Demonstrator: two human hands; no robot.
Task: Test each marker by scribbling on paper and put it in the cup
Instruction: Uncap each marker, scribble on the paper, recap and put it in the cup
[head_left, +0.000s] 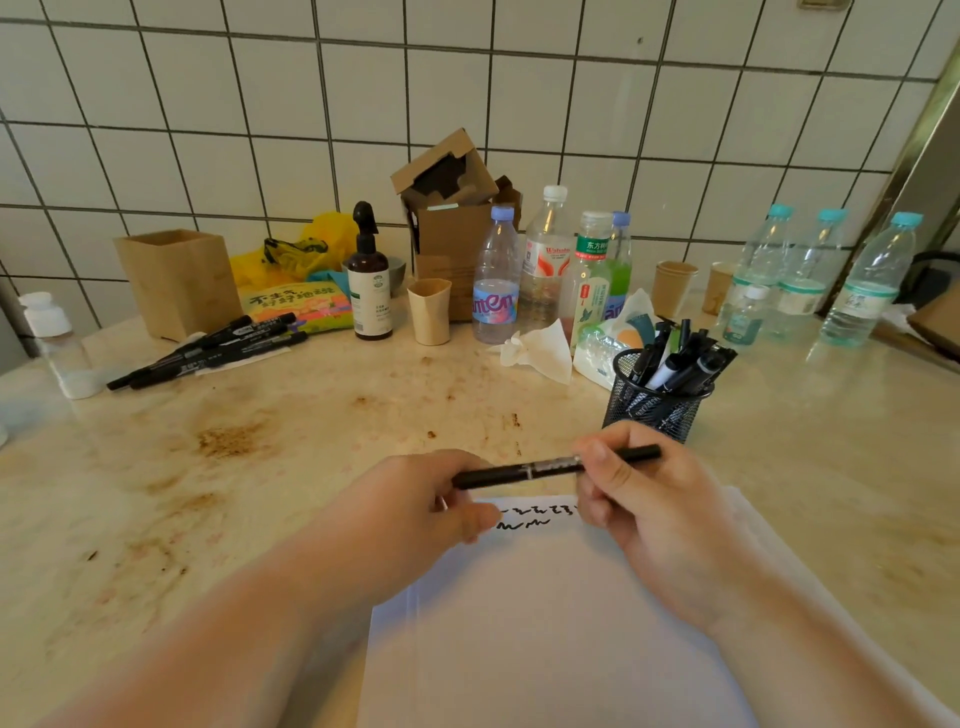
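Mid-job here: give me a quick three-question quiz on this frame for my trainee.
1. True or false: the black marker is held by both the left hand and the right hand.
2. Where do the untested markers lie? A) far left of the counter B) inside the wooden box C) on the paper
3. Fill in: the mesh cup stands beyond the ____ hand.

Key: 1 true; 2 A; 3 right. The paper already carries scribbles.

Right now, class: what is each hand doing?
Left hand: grips the black marker at one end.
Right hand: grips its other end.
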